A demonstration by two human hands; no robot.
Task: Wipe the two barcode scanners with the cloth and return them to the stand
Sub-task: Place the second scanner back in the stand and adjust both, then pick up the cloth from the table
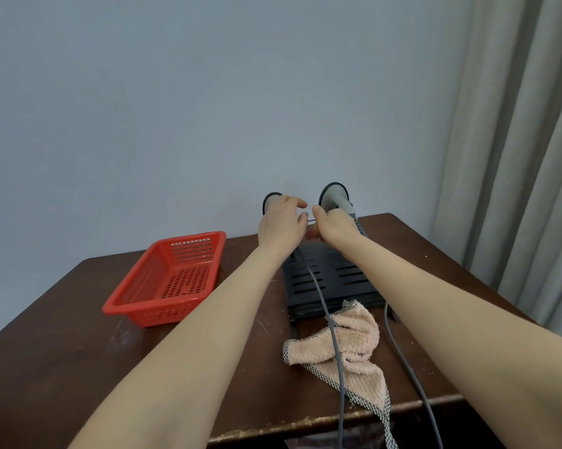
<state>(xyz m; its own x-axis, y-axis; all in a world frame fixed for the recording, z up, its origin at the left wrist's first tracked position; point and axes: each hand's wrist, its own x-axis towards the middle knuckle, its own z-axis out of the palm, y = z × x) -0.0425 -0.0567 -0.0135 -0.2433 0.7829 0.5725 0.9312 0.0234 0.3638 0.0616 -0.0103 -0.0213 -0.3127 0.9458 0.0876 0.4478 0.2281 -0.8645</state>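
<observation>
two barcode scanners sit upright in the stand (347, 280) at the far edge of the tabletop (78, 335), right of centre. the left scanner (270, 199) is mostly covered by the left hand (282, 223); the right scanner (334, 196) shows a grey head with a dark rim, just behind the right hand (333, 223).

hands: the right hand has its fingers curled and pinches one end of a thin dark strand (310, 220) that runs across to the left fingertips. whether the left hand pinches the strand or grips the scanner under it cannot be told. what the strand is cannot be told either.

handling, as judged: the scanners look like light, rigid plastic with smooth shells, so best taken by the handle below the head. each trails a grey cable, the left cable (333, 335) and the right cable (399, 348), which would drag on a lift. the left cable lies over the cloth (354, 338) and would hinder picking the cloth up. the cloth is soft, pink and crumpled, lying between the stand and the near edge, with one corner hanging over that edge.

surface: dark brown wood, scuffed, chipped along the near edge. a red perforated basket (143, 280) stands towards the left far corner, well apart from the stand.

room: plain pale wall (208, 92) behind, grey curtain (516, 140) at the right.
</observation>
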